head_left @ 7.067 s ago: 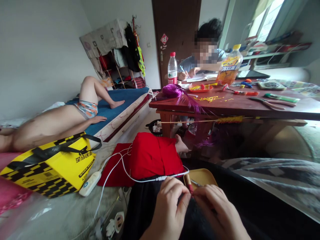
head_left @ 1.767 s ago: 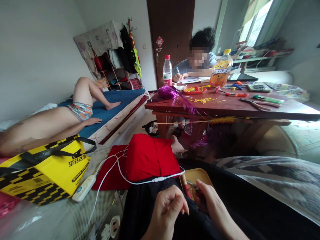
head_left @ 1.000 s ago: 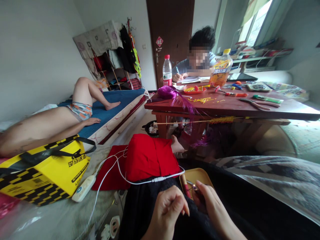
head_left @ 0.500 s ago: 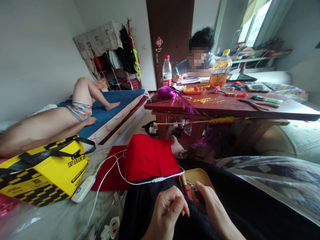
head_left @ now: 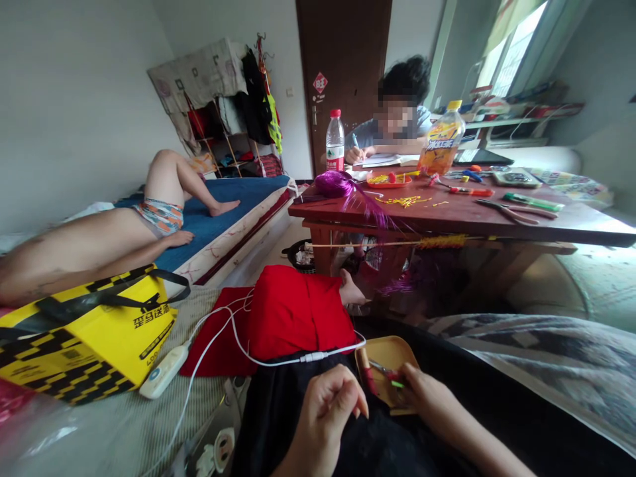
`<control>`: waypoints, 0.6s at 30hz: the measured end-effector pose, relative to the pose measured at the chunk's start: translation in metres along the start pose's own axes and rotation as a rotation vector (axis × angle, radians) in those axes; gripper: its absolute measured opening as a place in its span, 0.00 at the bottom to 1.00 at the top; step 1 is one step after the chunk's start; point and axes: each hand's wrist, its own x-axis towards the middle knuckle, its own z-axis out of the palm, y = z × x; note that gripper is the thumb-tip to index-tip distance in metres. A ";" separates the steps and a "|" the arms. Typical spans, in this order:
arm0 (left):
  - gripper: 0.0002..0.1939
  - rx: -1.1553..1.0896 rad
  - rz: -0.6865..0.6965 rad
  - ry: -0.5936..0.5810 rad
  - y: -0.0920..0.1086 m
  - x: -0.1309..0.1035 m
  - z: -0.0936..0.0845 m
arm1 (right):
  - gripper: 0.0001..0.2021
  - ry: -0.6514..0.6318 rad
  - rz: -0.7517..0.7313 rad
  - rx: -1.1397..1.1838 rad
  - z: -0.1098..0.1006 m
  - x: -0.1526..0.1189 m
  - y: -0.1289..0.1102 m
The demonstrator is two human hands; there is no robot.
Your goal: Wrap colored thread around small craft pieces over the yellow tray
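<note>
My left hand (head_left: pixel 332 412) is held above the black cloth (head_left: pixel 293 391) on my lap, its fingers curled and pressed together. Whatever it may hold is hidden or too small to name. To its right, my right hand (head_left: pixel 424 391) reaches over the yellow tray (head_left: pixel 397 348), fingers closed at a slim metal-tipped tool (head_left: pixel 381 368) with some red on it. The kind of tool is not clear. A small bright green piece (head_left: pixel 397 384) shows by the fingertips. A stick-like tool with a wooden and red handle (head_left: pixel 366 371) leans in the tray's left side.
Red cloth (head_left: pixel 303 311) and a white cable (head_left: pixel 278 364) lie just ahead. A yellow bag (head_left: pixel 99 338) stands left. On the table (head_left: pixel 497 225) are purple strands (head_left: pixel 338 185), pliers (head_left: pixel 509 211) and bottles. One person writes there; another lies on the bed (head_left: pixel 228 232).
My right hand has moved forward and right, over the tray, with its back now turned up. The green piece has come into sight. My left hand has shifted slightly left and stays curled.
</note>
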 end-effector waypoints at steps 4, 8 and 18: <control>0.25 0.017 0.010 -0.009 0.000 0.001 0.000 | 0.17 -0.014 -0.020 -0.251 0.030 -0.002 0.007; 0.26 0.027 0.004 -0.014 -0.003 0.004 -0.001 | 0.13 0.032 -0.093 -0.413 0.013 -0.001 -0.011; 0.26 0.031 0.014 -0.008 -0.007 0.007 -0.006 | 0.14 0.569 0.007 -0.603 -0.228 0.132 -0.083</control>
